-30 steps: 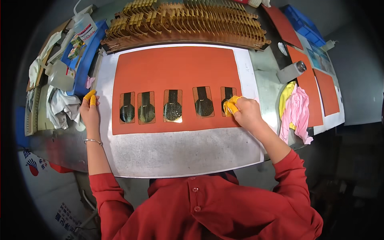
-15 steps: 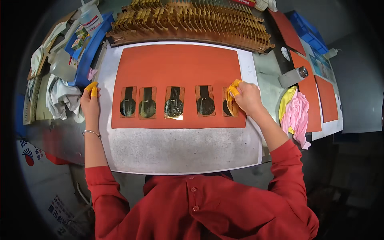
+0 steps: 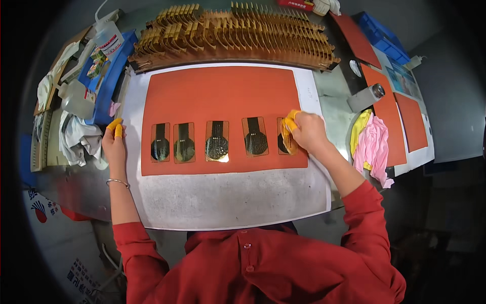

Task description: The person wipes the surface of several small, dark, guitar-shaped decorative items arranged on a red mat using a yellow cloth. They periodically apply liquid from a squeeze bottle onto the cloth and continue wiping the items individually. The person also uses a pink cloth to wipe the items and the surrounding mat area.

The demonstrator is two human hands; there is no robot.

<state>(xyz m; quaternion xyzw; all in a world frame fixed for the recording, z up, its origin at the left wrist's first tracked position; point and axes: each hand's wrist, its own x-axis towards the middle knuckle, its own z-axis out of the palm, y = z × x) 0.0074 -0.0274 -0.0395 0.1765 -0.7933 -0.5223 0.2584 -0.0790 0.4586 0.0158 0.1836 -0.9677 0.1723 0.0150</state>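
Several gold flexible circuit strips with dark round heads lie in a row on an orange mat point(image 3: 217, 91). My right hand point(image 3: 306, 133), with yellow finger cots, presses a yellow cloth point(image 3: 289, 121) onto the rightmost strip point(image 3: 284, 144). My left hand point(image 3: 114, 142), also wearing yellow finger cots, rests flat on the white sheet point(image 3: 223, 197) just left of the mat, nearest the leftmost strip point(image 3: 160, 142). It holds nothing.
A long rack of gold strips point(image 3: 233, 35) lines the far edge. Bottles point(image 3: 76, 99), a blue tray point(image 3: 109, 76) and white rags point(image 3: 78, 137) crowd the left. Pink and yellow cloths point(image 3: 372, 144), a metal cylinder point(image 3: 365, 97) and more orange mats point(image 3: 400, 111) lie right.
My right hand has shifted slightly with the yellow cloth over the rightmost strip. The left hand stays at the mat's left edge. The view has moved a little.
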